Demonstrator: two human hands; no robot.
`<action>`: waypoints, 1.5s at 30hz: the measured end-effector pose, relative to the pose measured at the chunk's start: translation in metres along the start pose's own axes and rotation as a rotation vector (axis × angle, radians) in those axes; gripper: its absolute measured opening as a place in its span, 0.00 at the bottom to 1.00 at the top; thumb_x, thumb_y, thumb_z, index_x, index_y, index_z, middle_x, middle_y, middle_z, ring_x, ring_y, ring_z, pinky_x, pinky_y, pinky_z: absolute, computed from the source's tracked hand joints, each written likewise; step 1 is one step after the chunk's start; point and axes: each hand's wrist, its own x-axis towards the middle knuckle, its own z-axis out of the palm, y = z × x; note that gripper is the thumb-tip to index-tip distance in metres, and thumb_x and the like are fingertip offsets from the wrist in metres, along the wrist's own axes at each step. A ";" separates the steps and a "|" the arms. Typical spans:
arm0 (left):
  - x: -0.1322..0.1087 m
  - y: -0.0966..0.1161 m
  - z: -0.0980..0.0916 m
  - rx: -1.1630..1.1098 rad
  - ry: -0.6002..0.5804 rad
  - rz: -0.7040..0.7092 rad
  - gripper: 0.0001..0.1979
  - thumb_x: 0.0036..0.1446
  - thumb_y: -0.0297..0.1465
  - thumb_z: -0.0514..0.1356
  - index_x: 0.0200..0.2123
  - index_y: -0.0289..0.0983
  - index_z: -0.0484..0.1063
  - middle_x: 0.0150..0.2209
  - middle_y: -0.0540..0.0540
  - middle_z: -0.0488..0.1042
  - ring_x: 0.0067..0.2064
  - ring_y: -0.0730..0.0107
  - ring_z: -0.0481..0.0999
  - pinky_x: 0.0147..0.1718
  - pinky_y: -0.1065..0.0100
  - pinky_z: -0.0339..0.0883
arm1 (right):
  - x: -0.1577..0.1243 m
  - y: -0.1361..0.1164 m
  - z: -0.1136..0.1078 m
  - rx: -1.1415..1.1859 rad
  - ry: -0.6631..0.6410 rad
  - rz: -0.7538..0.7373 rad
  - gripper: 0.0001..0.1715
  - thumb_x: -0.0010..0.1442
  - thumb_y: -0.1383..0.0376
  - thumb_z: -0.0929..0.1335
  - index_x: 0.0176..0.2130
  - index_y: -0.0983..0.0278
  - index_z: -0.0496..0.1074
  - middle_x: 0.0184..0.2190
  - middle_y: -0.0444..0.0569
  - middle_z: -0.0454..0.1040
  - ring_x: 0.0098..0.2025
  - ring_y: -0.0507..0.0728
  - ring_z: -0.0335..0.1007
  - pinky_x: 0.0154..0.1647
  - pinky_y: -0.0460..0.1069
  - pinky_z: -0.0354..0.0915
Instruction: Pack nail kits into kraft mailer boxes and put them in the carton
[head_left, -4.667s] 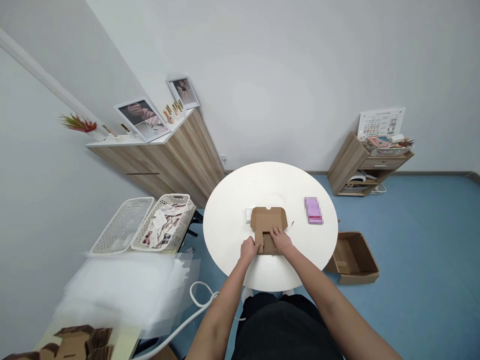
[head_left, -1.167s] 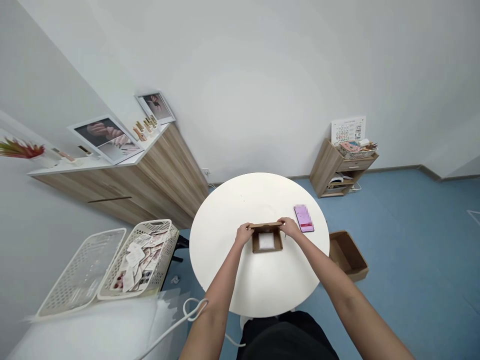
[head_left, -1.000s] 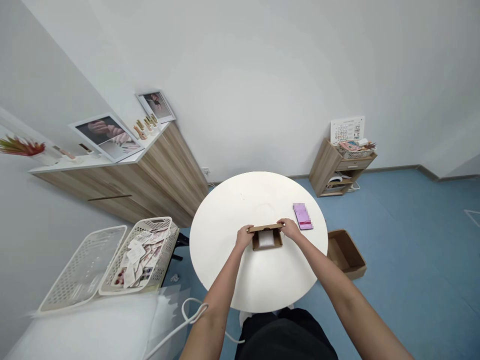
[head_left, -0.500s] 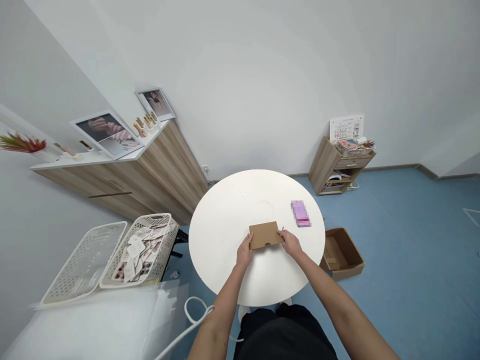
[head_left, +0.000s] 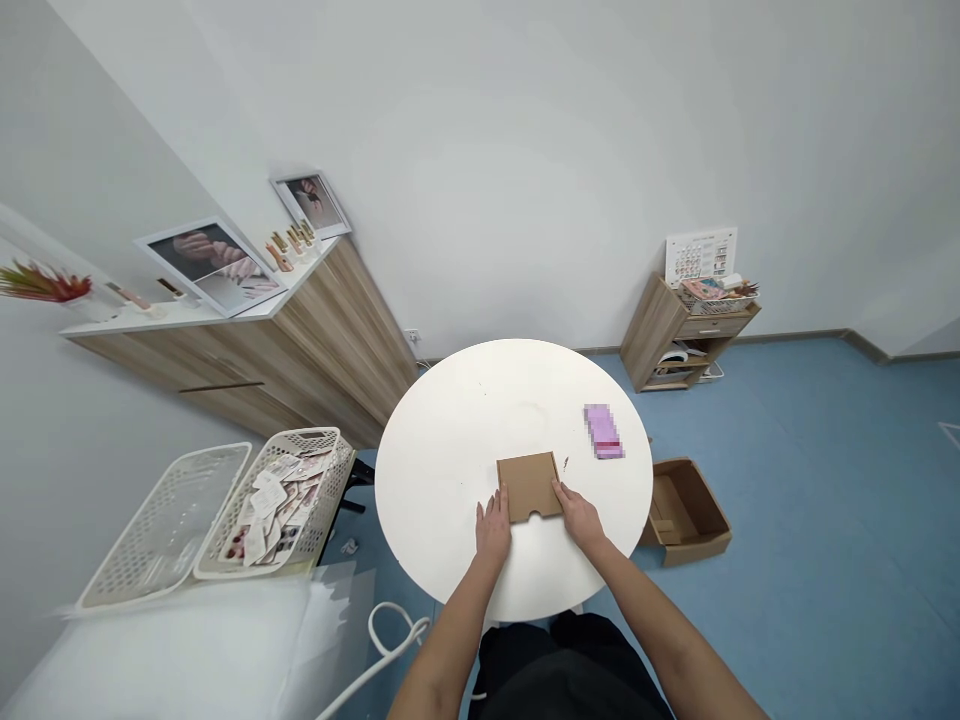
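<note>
A small brown cardboard box point(head_left: 529, 485) lies closed and flat on the round white table point(head_left: 457, 450). My left hand point(head_left: 493, 522) rests at its near left corner, fingers stretched along the box's side. At the near right corner lies my right hand point(head_left: 579, 514), fingers extended and touching the box's edge. Neither hand grips anything. A pink phone point(head_left: 604, 432) lies on the table to the right of the box.
An open cardboard carton point(head_left: 686, 510) sits on the blue floor right of the table. Two white baskets point(head_left: 225, 505) stand at the left, one holding several packets. A wooden sideboard point(head_left: 300, 330) and a small wooden shelf point(head_left: 686, 320) stand against the wall.
The box was open with a white item inside; its lid has come down and it now lies closed. Both hands slid from the far edge to the near corners.
</note>
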 end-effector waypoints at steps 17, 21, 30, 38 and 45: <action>0.037 0.011 -0.077 -0.350 -0.185 -0.239 0.22 0.57 0.31 0.56 0.56 0.40 0.71 0.52 0.43 0.76 0.50 0.59 0.76 0.46 0.66 0.66 | 0.035 -0.008 -0.088 0.447 -0.185 0.021 0.28 0.62 0.64 0.57 0.60 0.58 0.66 0.53 0.49 0.74 0.54 0.60 0.68 0.50 0.50 0.62; 0.044 0.007 -0.093 -0.355 -0.184 -0.268 0.18 0.63 0.37 0.49 0.50 0.41 0.73 0.46 0.45 0.79 0.41 0.65 0.79 0.41 0.68 0.67 | 0.046 -0.020 -0.108 0.519 -0.217 0.029 0.23 0.65 0.59 0.56 0.50 0.61 0.73 0.49 0.51 0.76 0.51 0.60 0.69 0.50 0.51 0.62; 0.066 0.008 -0.104 -0.225 -0.136 -0.320 0.13 0.68 0.40 0.43 0.42 0.39 0.62 0.39 0.40 0.78 0.38 0.63 0.78 0.36 0.66 0.65 | 0.079 -0.029 -0.124 0.631 -0.408 0.227 0.18 0.61 0.53 0.65 0.35 0.64 0.75 0.44 0.54 0.76 0.44 0.57 0.73 0.37 0.47 0.65; 0.075 0.011 -0.111 -0.145 -0.139 -0.249 0.08 0.65 0.32 0.47 0.35 0.41 0.63 0.32 0.47 0.76 0.35 0.66 0.75 0.34 0.70 0.61 | 0.089 -0.028 -0.123 0.660 -0.415 0.281 0.13 0.55 0.58 0.71 0.40 0.60 0.78 0.45 0.51 0.77 0.43 0.57 0.76 0.37 0.47 0.65; 0.079 0.004 -0.107 -0.145 -0.094 -0.211 0.07 0.64 0.30 0.50 0.33 0.41 0.65 0.30 0.49 0.76 0.34 0.68 0.75 0.33 0.71 0.60 | 0.092 -0.024 -0.113 0.642 -0.332 0.266 0.20 0.55 0.65 0.71 0.48 0.63 0.76 0.43 0.51 0.79 0.38 0.53 0.77 0.33 0.43 0.64</action>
